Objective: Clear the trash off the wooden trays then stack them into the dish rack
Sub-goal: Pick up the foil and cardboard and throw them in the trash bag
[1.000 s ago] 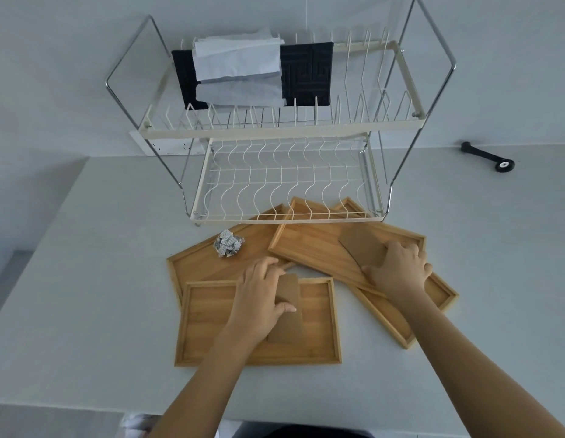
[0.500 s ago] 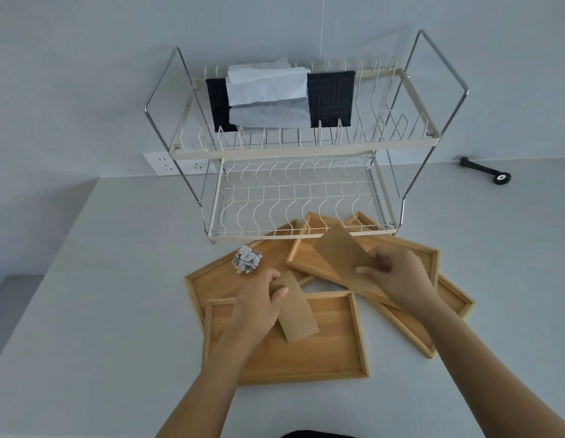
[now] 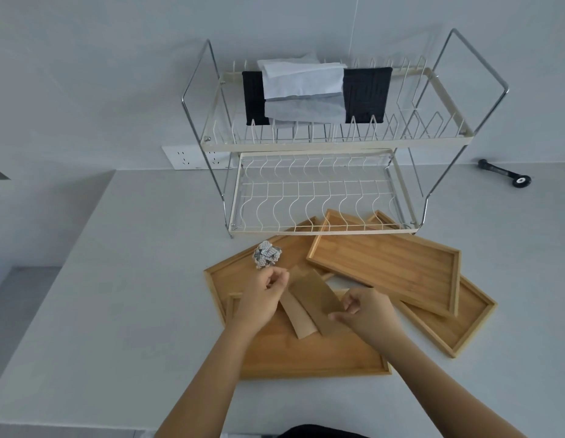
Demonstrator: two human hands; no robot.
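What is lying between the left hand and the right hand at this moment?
In the head view, two brown paper strips span between the left hand and the right hand, above the nearest wooden tray.

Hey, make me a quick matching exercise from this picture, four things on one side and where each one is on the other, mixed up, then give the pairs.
Things:
1. crumpled foil ball
2. brown paper strips
3. black cloth
4. black tool

Places:
A. upper tier of the dish rack
B. countertop, far right
C. on the far-left wooden tray
D. between left hand and right hand

Pairs: 1-C, 2-D, 3-A, 4-B
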